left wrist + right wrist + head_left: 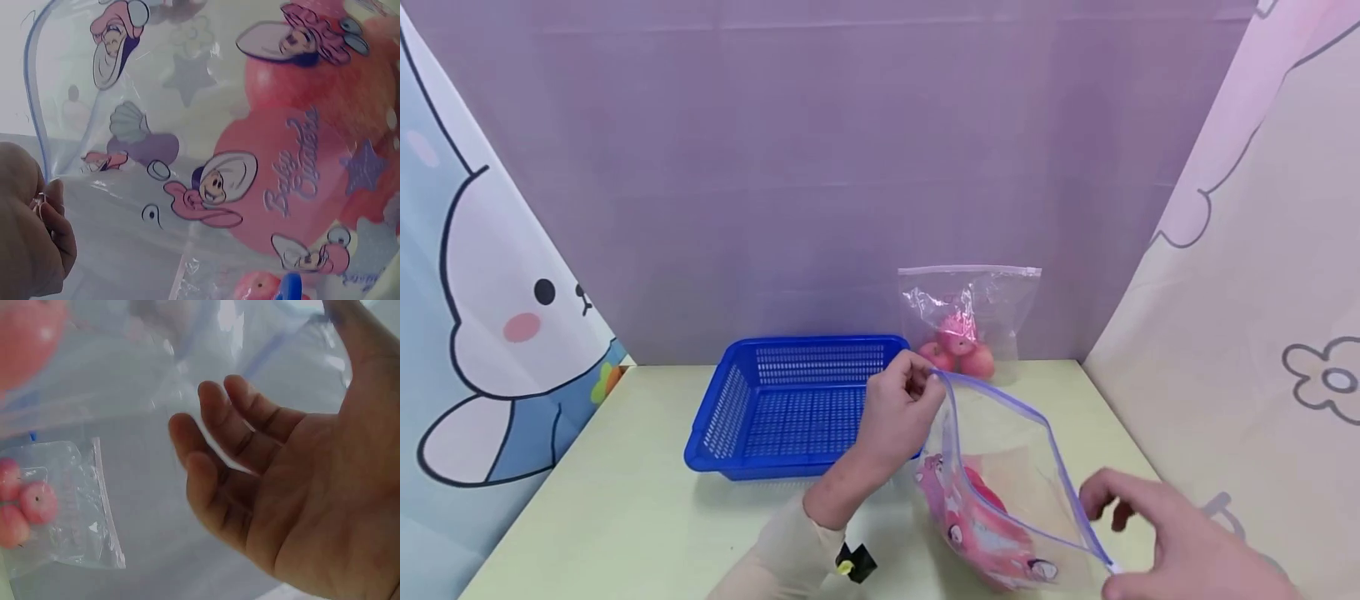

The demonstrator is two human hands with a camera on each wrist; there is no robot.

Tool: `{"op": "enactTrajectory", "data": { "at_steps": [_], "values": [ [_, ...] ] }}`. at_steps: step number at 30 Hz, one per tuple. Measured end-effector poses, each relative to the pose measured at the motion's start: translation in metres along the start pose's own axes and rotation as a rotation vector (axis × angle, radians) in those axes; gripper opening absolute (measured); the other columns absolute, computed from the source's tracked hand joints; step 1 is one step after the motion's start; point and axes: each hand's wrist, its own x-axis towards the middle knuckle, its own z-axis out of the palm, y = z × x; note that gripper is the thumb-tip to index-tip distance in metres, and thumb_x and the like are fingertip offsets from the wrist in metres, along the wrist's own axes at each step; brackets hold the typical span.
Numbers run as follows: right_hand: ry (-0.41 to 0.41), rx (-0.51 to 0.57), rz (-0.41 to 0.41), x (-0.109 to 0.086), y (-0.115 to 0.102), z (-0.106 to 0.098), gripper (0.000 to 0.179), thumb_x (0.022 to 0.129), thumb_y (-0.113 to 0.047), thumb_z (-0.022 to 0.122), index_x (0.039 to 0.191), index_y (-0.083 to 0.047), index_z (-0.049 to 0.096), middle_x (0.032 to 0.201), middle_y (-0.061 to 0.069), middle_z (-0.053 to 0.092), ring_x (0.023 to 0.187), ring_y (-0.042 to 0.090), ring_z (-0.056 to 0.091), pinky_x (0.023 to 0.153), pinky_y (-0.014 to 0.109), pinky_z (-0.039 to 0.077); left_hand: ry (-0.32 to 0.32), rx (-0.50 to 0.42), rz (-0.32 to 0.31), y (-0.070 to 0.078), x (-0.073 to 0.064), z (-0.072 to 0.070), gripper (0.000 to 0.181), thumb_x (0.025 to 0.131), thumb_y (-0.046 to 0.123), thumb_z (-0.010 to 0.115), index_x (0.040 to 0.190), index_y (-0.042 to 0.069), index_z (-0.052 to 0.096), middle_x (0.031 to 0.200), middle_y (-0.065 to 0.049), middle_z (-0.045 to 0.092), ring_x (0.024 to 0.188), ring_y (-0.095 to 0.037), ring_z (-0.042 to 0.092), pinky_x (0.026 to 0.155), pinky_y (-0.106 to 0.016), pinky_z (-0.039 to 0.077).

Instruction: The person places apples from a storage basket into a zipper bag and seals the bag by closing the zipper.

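Observation:
My left hand point(902, 408) pinches one top corner of a clear zip bag point(1000, 533) with a purple-blue rim and printed pink cartoon figures. The bag's mouth gapes wide, and it leans low at the front right of the table. Through its wall in the left wrist view, large red apples point(281, 84) show inside. Near the bag's other top corner, by the white slider point(1114, 568), my right hand point(1187, 533) has its fingers apart and loosely bent. In the right wrist view its thumb is at the blue rim; whether it touches is hard to tell.
A blue plastic basket point(718, 408) with slotted walls stands left of the bag, nothing visible inside. Behind, against the grey-purple backdrop, a second clear slider bag point(1011, 308) stands upright with several pink apples point(977, 361). Printed cloths flank the pale yellow table point(625, 483).

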Motion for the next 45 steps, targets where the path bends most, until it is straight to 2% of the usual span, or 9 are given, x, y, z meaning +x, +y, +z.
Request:
{"op": "enactTrajectory", "data": {
  "at_steps": [8,15,19,23,28,31,34,39,45],
  "values": [
    [0.211,-0.111,-0.047,0.001,-0.004,0.009,0.045,0.07,0.007,0.081,0.089,-0.03,0.063,0.076,-0.021,0.058,0.067,-0.004,0.052,0.057,0.012,0.04,0.027,-0.001,-0.045,0.007,0.003,-0.009,0.007,0.089,0.004,0.057,0.09,0.01,0.06,0.069,0.002,0.055,0.054,-0.013,0.05,0.045,-0.025,0.043],
    [0.391,-0.146,0.072,0.002,0.0,-0.007,0.046,0.066,0.017,0.078,0.084,-0.023,0.068,0.072,-0.015,0.063,0.067,-0.003,0.053,0.053,0.012,0.042,-0.041,-0.07,-0.127,0.018,0.007,-0.024,0.006,0.09,0.006,0.059,0.091,0.01,0.063,0.069,-0.003,0.057,0.057,-0.016,0.059,0.048,-0.03,0.05],
    [0.545,-0.029,0.187,-0.001,0.004,-0.012,0.035,0.072,0.024,0.069,0.084,-0.009,0.069,0.069,-0.008,0.065,0.062,0.0,0.057,0.057,0.013,0.045,-0.064,-0.136,-0.196,0.024,0.003,-0.034,0.005,0.091,0.006,0.06,0.092,0.009,0.064,0.07,-0.007,0.057,0.06,-0.021,0.062,0.051,-0.031,0.052],
    [0.694,0.32,0.27,-0.002,0.005,-0.012,0.018,0.084,0.022,0.059,0.09,0.006,0.065,0.069,0.001,0.064,0.059,0.008,0.058,0.055,0.017,0.048,-0.077,-0.196,-0.196,0.033,-0.006,-0.049,0.007,0.092,0.002,0.059,0.092,0.007,0.065,0.069,-0.009,0.058,0.059,-0.025,0.061,0.048,-0.025,0.047],
    [0.677,0.642,-0.031,0.009,0.005,-0.002,0.02,0.085,0.028,0.049,0.095,0.013,0.06,0.074,0.009,0.061,0.063,0.014,0.056,0.056,0.02,0.048,-0.064,-0.218,-0.155,0.045,-0.023,-0.077,0.009,0.092,-0.004,0.058,0.089,0.003,0.064,0.068,-0.009,0.06,0.057,-0.024,0.06,0.049,-0.028,0.05],
    [0.572,0.697,-0.241,0.026,0.006,0.007,0.02,0.084,0.028,0.051,0.096,0.015,0.06,0.077,0.011,0.061,0.064,0.015,0.055,0.053,0.022,0.046,-0.027,-0.205,-0.136,0.049,-0.031,-0.097,0.008,0.092,-0.005,0.059,0.09,0.002,0.063,0.068,-0.01,0.059,0.057,-0.023,0.059,0.052,-0.033,0.053],
    [0.5,0.652,-0.29,0.045,0.007,0.018,0.022,0.083,0.027,0.054,0.096,0.012,0.062,0.076,0.009,0.06,0.061,0.013,0.052,0.046,0.025,0.04,0.035,-0.148,-0.133,0.051,-0.036,-0.116,0.006,0.093,-0.003,0.059,0.091,0.001,0.062,0.069,-0.011,0.057,0.057,-0.022,0.058,0.053,-0.031,0.052],
    [0.453,0.512,-0.052,0.071,0.007,0.036,0.026,0.085,0.023,0.055,0.092,-0.001,0.066,0.061,0.003,0.053,0.047,0.011,0.044,0.035,0.027,0.031,0.132,-0.045,-0.216,0.039,-0.037,-0.136,0.004,0.096,0.002,0.059,0.095,0.001,0.062,0.073,-0.013,0.056,0.063,-0.023,0.056,0.056,-0.027,0.051],
    [0.513,0.486,0.257,0.094,0.015,0.046,0.005,0.093,0.004,0.061,0.092,0.002,0.066,0.064,0.007,0.06,0.045,0.016,0.056,0.038,0.026,0.044,0.164,-0.041,-0.302,0.009,-0.028,-0.142,0.01,0.099,0.011,0.057,0.103,0.002,0.06,0.081,-0.015,0.055,0.071,-0.023,0.057,0.064,-0.026,0.053]
  ]
}}
